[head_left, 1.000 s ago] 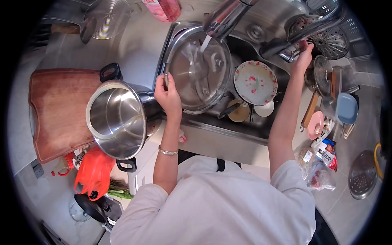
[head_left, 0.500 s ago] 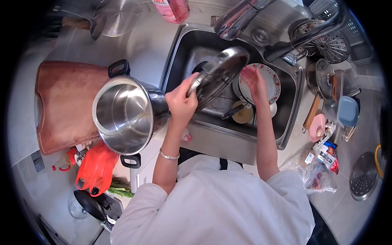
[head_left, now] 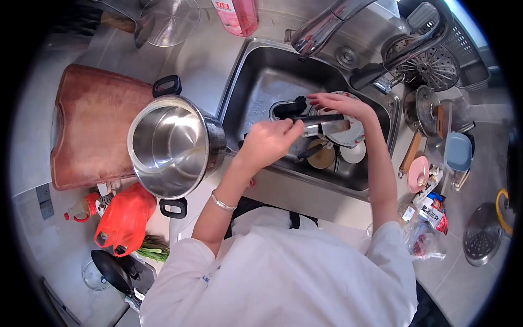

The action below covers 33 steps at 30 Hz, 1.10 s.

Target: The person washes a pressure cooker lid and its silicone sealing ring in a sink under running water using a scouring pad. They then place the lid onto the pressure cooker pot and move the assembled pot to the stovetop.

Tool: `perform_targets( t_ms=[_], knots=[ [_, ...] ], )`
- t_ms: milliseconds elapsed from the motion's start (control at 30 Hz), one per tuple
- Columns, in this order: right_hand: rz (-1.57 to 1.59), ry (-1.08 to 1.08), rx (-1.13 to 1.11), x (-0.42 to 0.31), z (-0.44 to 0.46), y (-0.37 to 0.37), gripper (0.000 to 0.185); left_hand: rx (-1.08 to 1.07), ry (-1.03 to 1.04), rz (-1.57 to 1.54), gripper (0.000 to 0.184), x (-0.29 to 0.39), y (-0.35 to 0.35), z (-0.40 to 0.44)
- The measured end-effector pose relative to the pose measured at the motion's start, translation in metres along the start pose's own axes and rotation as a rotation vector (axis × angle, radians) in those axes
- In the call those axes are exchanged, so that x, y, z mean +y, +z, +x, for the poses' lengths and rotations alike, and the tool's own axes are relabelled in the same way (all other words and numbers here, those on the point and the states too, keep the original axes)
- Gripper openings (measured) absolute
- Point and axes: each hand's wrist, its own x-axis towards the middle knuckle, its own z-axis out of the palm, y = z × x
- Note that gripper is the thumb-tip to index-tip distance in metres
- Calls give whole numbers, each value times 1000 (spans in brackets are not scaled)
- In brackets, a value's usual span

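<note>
My left hand (head_left: 269, 141), with a bangle on its wrist, grips a metal pot lid (head_left: 327, 127) over the sink. The lid appears almost edge-on, with black parts along it. My right hand (head_left: 343, 103) lies stretched flat just beyond the lid, fingers extended and holding nothing. Below it in the sink (head_left: 261, 82) is a white plate (head_left: 355, 132) with a red pattern, partly covered by hand and lid. Beside that are a yellowish bowl (head_left: 321, 158) and a small white bowl (head_left: 353, 154). A deep steel pot (head_left: 169, 147) stands tilted in view left of the sink.
Over the sink reaches a chrome faucet (head_left: 327, 30). A wooden cutting board (head_left: 101, 128) and a red plastic bag (head_left: 128, 218) lie left. A pink soap bottle (head_left: 237, 16) stands behind. Right are a glass lid (head_left: 422, 109), a pink dish (head_left: 418, 173) and a blue dish (head_left: 458, 151).
The lid has turned from steeply tilted to nearly edge-on and moved lower. My left hand moved right with it; my right hand swung its fingers leftward above the plate.
</note>
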Motion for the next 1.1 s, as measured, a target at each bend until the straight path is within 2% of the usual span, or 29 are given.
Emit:
perform_targets(
  t_ms=[67,133,167,267,300,333,367,467,500,600,633,700,800,833,867,967,1033,1100],
  knots=[
    [-287,67,-150,-41,8,9,72,-32,92,66,24,8,0,1],
    [-345,154,-232,-56,26,28,79,-65,156,119,23,15,2,0],
    [-373,199,-275,-57,31,34,82,-85,178,140,23,18,4,-2],
    [-525,143,-280,-17,58,51,87,-115,225,188,23,23,8,-7],
    [-507,176,-276,-32,45,55,87,-110,233,194,23,25,8,-10],
    [-524,42,-167,-14,48,61,82,-105,239,199,23,27,8,-13],
    [-511,43,-135,-13,44,62,77,-127,247,179,25,31,7,-17],
    [-503,-3,65,-37,22,69,63,34,384,221,28,35,7,-23],
    [-510,-29,153,-45,16,69,59,-16,393,246,30,37,4,-28],
    [-605,-183,381,-73,-4,73,49,71,318,178,31,36,-4,-38],
    [-675,-306,507,-70,-5,74,45,50,288,159,32,35,-8,-41],
    [-681,-327,632,-84,-15,76,47,8,232,119,33,32,-18,-49],
    [-729,-351,795,-96,-24,75,47,176,-140,-249,44,41,-28,-70],
    [-735,-354,845,-97,-24,75,47,292,-291,-332,60,44,-21,-84],
    [-739,-356,896,-98,-24,74,47,435,-512,-487,59,51,-8,-97],
    [-682,-350,972,-97,-21,78,47,452,-939,-1161,52,46,12,-91],
    [-646,-307,972,-101,-22,83,47,493,-1149,-1738,44,34,16,-70],
    [-721,-315,964,-99,-23,92,48,441,-1160,-1883,37,27,15,-55]
  ],
)
